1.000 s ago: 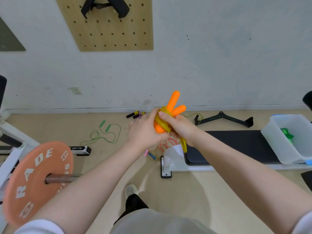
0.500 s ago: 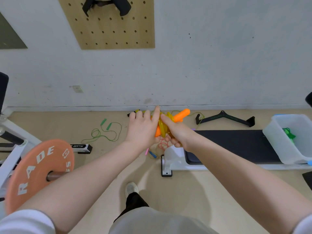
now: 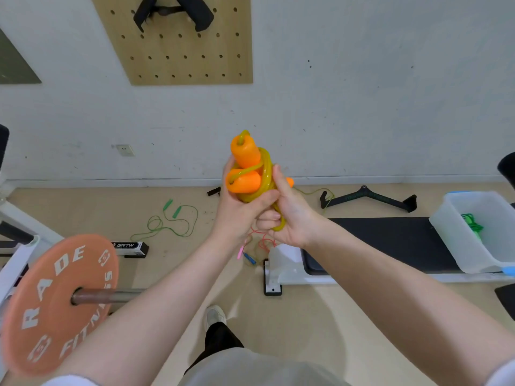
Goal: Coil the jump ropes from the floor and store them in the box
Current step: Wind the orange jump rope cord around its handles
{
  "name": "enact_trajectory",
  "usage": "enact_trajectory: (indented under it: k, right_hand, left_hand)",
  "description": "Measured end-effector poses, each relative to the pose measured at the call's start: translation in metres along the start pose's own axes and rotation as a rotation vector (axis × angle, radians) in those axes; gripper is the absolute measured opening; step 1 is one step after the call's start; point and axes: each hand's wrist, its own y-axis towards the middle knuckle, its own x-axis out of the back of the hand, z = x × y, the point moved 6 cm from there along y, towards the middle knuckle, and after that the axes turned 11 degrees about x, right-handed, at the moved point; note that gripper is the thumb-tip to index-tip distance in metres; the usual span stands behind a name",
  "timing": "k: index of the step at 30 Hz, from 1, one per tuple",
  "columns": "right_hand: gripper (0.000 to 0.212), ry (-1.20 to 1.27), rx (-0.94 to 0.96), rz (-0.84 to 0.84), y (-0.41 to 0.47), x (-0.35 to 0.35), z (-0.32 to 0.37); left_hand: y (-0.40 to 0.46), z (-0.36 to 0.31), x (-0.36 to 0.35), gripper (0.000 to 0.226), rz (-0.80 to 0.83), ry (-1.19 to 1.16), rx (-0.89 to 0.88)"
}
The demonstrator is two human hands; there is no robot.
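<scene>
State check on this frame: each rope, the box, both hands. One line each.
yellow rope: coiled, gripped in both hands
green rope on floor: loose, uncoiled
red rope: loose on floor
box: open, a green rope inside
left hand: grips bundle
right hand: grips bundle

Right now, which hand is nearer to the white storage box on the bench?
The right hand. It holds the yellow jump rope on the side toward the box, which sits far to its right. The left hand grips the same bundle, one hand farther away.
</scene>
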Motion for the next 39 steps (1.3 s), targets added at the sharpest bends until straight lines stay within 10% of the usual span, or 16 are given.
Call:
enact_trajectory:
  k: [9,15,21,25,31,39]
  right_hand:
    - [0.061,-0.300,-0.152,0.035,-0.005,0.006,0.000]
    - [0.020,-0.362,-0.017,-0.052,-0.012,0.008,0.012]
    - [0.020,-1.657,0.321,-0.034,-0.018,-0.011,0.041]
    - [0.022,-2.107,0.641,0.261,-0.025,-0.040,0.052]
    - [0.012,-1.725,1.137,0.145,-0.054,-0.081,0.161]
    - [0.023,-1.690,0.755,0.425,-0.014,-0.032,0.069]
  left_hand:
    - [0.004,-0.037,0.008,0.056,-0.036,0.320,-0.265]
    - [0.014,-0.026,0.025,0.056,-0.105,0.296,-0.193]
    - [0.013,-0.012,0.030,0.058,-0.043,0.306,-0.137]
    - [0.012,-0.018,0.035,0.054,0.040,0.196,-0.086]
    - [-0.023,0.033,0.023,0.061,0.345,0.404,0.251]
    - [0.010,0.010,0.024,0.015,0.032,-0.127,0.239]
